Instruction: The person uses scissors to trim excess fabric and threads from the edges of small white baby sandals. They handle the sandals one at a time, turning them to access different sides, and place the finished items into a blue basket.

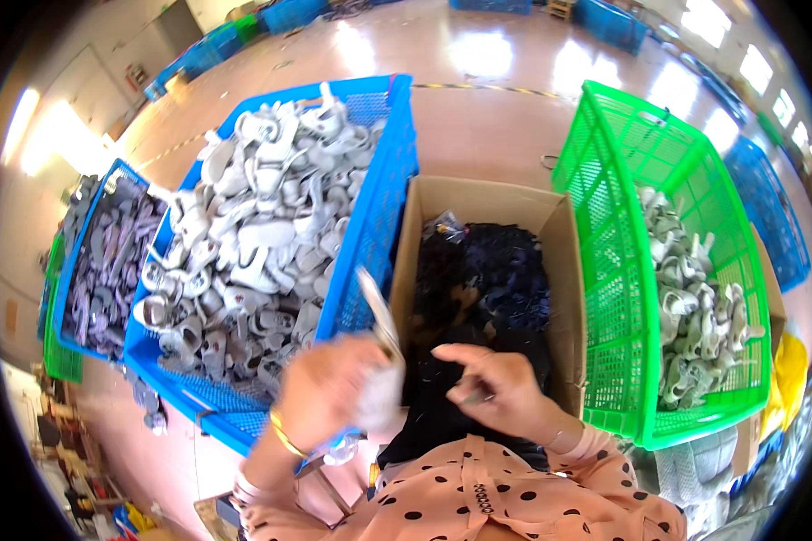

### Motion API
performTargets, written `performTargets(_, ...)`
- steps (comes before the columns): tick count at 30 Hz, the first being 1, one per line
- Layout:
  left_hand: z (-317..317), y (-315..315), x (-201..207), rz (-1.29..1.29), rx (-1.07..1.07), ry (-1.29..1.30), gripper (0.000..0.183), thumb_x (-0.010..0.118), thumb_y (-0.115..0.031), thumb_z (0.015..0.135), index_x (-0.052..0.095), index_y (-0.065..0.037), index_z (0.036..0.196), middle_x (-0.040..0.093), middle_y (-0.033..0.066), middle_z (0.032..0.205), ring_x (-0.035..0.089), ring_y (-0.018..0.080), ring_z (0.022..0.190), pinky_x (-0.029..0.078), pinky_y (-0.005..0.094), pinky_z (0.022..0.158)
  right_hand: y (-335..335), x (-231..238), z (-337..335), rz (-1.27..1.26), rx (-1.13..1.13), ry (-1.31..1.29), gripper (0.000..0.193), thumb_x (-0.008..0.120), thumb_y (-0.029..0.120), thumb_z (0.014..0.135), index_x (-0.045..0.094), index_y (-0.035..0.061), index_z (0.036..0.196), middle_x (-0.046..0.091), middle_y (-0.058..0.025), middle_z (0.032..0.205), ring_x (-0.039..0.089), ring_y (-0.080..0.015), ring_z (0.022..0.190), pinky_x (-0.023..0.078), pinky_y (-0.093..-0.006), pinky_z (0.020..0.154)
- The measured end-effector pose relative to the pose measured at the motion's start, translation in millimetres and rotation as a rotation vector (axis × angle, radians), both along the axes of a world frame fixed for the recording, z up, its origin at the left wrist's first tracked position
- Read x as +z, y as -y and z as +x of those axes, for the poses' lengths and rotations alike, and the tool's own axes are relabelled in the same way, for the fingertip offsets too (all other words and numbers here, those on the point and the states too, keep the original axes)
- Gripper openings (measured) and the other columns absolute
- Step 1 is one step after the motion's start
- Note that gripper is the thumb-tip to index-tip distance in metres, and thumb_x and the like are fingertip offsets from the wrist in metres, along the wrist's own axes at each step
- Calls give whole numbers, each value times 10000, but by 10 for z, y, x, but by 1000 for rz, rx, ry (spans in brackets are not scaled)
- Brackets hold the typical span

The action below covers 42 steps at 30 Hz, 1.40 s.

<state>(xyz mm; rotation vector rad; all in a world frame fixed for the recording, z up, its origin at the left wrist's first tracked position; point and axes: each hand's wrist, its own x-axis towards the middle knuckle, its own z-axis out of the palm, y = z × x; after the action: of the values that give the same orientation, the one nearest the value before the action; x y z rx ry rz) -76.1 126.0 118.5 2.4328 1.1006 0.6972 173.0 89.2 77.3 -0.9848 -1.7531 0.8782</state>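
Note:
My left hand [327, 388] is closed around a pale grey moulded sandal [384, 383], blurred by motion, with a thin flap or strap sticking up from it. To its right, my right hand [501, 389] stretches out its index finger toward the sandal, a gap away from it. Its other fingers curl in over a small dark, slightly shiny thing [480, 395] too small to name. Both hands are above the near end of an open cardboard box [564, 234] with dark scraps [505, 275] inside. A blue crate [370, 234] heaped with similar pale grey sandals [266, 234] stands left of the box.
On the right a green crate [613, 270] holds more pale sandals [686, 307]. Far left, another blue crate [72, 288] carries purple-grey pieces [122, 252]. A yellow bag [788, 379] lies at the right edge. Yellow-black tape [487, 87] crosses the shiny floor; blue crates line the back.

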Motion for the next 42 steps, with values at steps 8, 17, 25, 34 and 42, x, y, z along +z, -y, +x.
performTargets(8,955,641,-915,-765,150,451,70,536,-70,946,571,-30,992,596,39,763,557,97,692,455,229,633,499,-639,368,-761,425,13,278,683,278,857,648,6,902,615,-8,754,538,-93,674,436,-245,633)
performTargets(17,1376,353,99,-467,-677,860,128,606,-1,807,668,-33,915,659,91,886,568,212,764,395,344,796,1091,-1311,681,-1116,-30,-607,200,545,216,969,547,83,821,385,84,598,292,-20,483,216,-218,436)
performTargets(25,1509,644,647,-519,-1015,1291,153,634,-166,871,745,-70,916,646,52,822,475,209,825,378,335,767,1173,-1195,596,-1371,-58,-703,343,466,277,993,452,114,692,300,75,510,222,-43,428,151,-237,408)
performTargets(34,1191,607,-307,-432,-260,605,71,731,-13,759,662,-28,763,648,42,767,581,193,733,458,314,706,1283,-1226,694,-1414,-165,-899,329,472,254,988,442,132,684,334,48,481,254,-51,393,161,-219,375)
performTargets(42,961,991,-1514,-732,-156,358,664,774,-156,767,482,-29,1349,564,103,1283,558,187,1132,462,325,954,1462,-1073,496,-1366,-207,-1007,321,486,255,987,482,112,699,368,32,472,284,-72,376,201,-244,377)
